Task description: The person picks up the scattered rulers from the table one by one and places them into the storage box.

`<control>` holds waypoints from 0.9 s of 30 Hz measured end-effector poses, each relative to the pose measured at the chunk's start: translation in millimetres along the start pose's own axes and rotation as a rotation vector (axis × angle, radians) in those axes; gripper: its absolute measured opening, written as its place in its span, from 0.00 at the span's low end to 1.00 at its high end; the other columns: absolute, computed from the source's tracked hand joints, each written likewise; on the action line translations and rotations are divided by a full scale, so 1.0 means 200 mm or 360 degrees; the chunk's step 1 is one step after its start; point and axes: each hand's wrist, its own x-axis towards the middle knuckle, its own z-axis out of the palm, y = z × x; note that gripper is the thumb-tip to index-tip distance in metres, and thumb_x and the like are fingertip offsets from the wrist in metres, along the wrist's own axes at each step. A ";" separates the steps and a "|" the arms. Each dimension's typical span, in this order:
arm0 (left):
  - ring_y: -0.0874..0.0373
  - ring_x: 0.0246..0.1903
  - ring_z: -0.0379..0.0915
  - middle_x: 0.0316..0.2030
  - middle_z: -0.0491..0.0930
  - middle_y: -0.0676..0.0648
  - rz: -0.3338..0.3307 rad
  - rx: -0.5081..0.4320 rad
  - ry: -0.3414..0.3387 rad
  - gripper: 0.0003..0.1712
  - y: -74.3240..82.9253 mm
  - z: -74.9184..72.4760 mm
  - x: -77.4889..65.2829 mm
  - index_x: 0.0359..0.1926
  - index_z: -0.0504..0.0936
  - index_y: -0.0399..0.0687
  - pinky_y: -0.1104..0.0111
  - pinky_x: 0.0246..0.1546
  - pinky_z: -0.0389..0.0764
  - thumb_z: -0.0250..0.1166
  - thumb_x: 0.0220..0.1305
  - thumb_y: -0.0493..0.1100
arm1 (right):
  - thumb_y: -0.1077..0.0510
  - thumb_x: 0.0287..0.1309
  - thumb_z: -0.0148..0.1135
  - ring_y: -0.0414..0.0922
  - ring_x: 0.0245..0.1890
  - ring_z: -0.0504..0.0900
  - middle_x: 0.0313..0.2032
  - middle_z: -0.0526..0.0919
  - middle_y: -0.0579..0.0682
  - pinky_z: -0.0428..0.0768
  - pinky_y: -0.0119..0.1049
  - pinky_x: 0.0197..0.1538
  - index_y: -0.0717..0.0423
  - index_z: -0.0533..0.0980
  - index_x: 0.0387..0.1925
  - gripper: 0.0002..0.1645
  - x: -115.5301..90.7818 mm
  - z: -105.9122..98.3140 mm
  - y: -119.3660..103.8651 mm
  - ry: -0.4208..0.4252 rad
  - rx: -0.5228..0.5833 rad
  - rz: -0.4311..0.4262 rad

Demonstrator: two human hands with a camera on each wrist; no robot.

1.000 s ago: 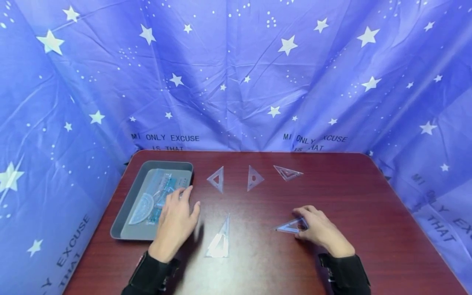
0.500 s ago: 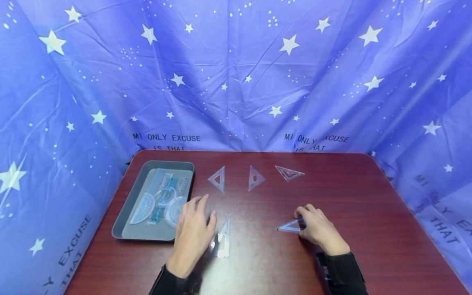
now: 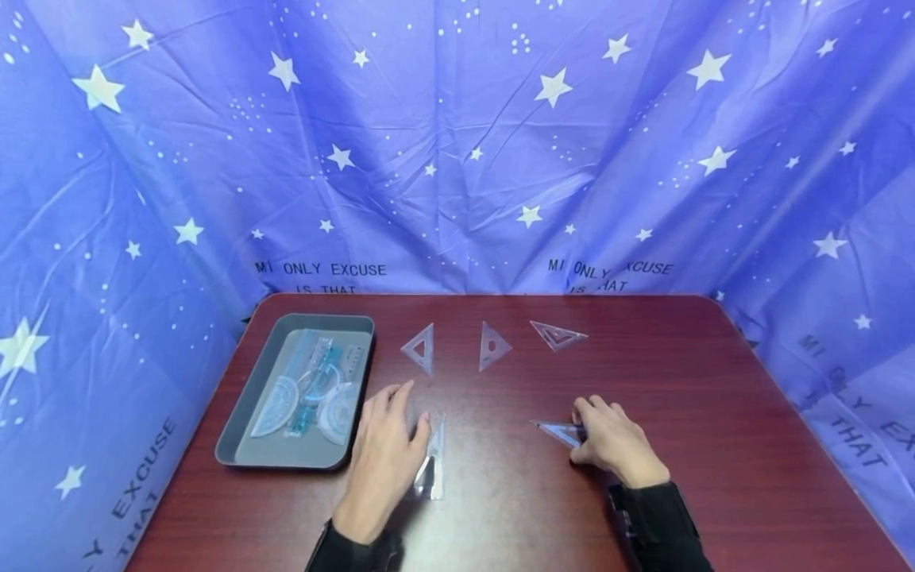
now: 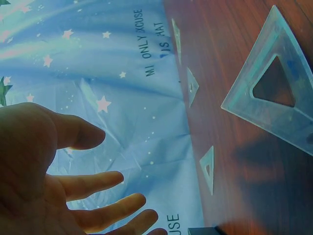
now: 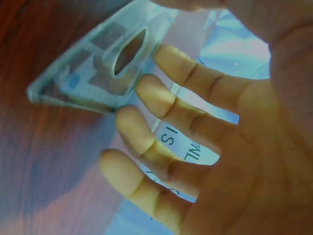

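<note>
My left hand (image 3: pixel 386 457) hovers with loosely spread fingers beside a clear triangular set square (image 3: pixel 438 485), covering part of its left side. In the left wrist view that set square (image 4: pixel 278 41) lies flat on the table, apart from the fingers (image 4: pixel 110 210). My right hand (image 3: pixel 618 445) pinches another clear set square (image 3: pixel 561 431) by its right end between thumb and fingertips. The right wrist view has this set square (image 5: pixel 80 81) at the fingertips, its cut-out showing; the thumb is partly cut off by the frame.
A grey tray (image 3: pixel 272 454) at the left holds protractors (image 3: pixel 275 405) and rulers. Along the back lie three more set squares, left (image 3: pixel 430 349), middle (image 3: pixel 486 357) and right (image 3: pixel 565 343). A blue star-patterned curtain (image 3: pixel 457 159) surrounds the dark red table (image 3: pixel 715 397).
My left hand has moved right, from over the tray to beside the near set square. In my right hand the set square has turned, its pointed end now swung towards the back.
</note>
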 end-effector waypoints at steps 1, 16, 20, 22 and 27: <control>0.35 0.64 0.76 0.62 0.81 0.33 0.0004 0.0004 0.0000 0.30 0.00 0.00 0.00 0.69 0.80 0.38 0.43 0.64 0.80 0.70 0.69 0.44 | 0.56 0.35 0.83 0.55 0.42 0.76 0.41 0.78 0.51 0.82 0.55 0.38 0.51 0.74 0.39 0.29 0.00 0.00 0.00 0.0008 -0.0016 -0.0006; 0.38 0.63 0.77 0.63 0.81 0.36 -0.0024 0.0006 -0.0035 0.30 0.03 0.01 0.00 0.70 0.80 0.40 0.45 0.63 0.81 0.70 0.70 0.45 | 0.50 0.42 0.83 0.54 0.36 0.79 0.38 0.77 0.56 0.83 0.56 0.37 0.60 0.75 0.43 0.32 0.01 -0.01 0.03 0.0061 -0.0042 0.0038; 0.38 0.64 0.76 0.63 0.81 0.36 -0.0052 -0.0033 -0.0068 0.29 0.04 0.02 0.00 0.70 0.80 0.41 0.44 0.64 0.80 0.69 0.71 0.45 | 0.51 0.44 0.82 0.53 0.37 0.79 0.38 0.76 0.56 0.83 0.56 0.35 0.60 0.75 0.43 0.30 0.01 -0.05 0.02 0.0029 0.0012 0.0067; 0.38 0.65 0.76 0.64 0.80 0.36 -0.0070 -0.0084 -0.0091 0.29 0.04 0.02 0.00 0.70 0.80 0.42 0.44 0.64 0.80 0.69 0.71 0.45 | 0.51 0.45 0.81 0.52 0.38 0.79 0.38 0.77 0.55 0.82 0.55 0.36 0.59 0.75 0.43 0.29 0.00 -0.07 0.01 0.0037 0.0041 0.0069; 0.41 0.65 0.75 0.64 0.80 0.38 -0.0102 -0.0225 -0.0142 0.29 0.05 0.03 0.00 0.70 0.80 0.43 0.44 0.64 0.80 0.69 0.71 0.44 | 0.52 0.46 0.78 0.47 0.37 0.78 0.37 0.79 0.49 0.80 0.50 0.38 0.56 0.78 0.44 0.25 -0.02 -0.12 -0.09 0.0143 0.0195 0.0009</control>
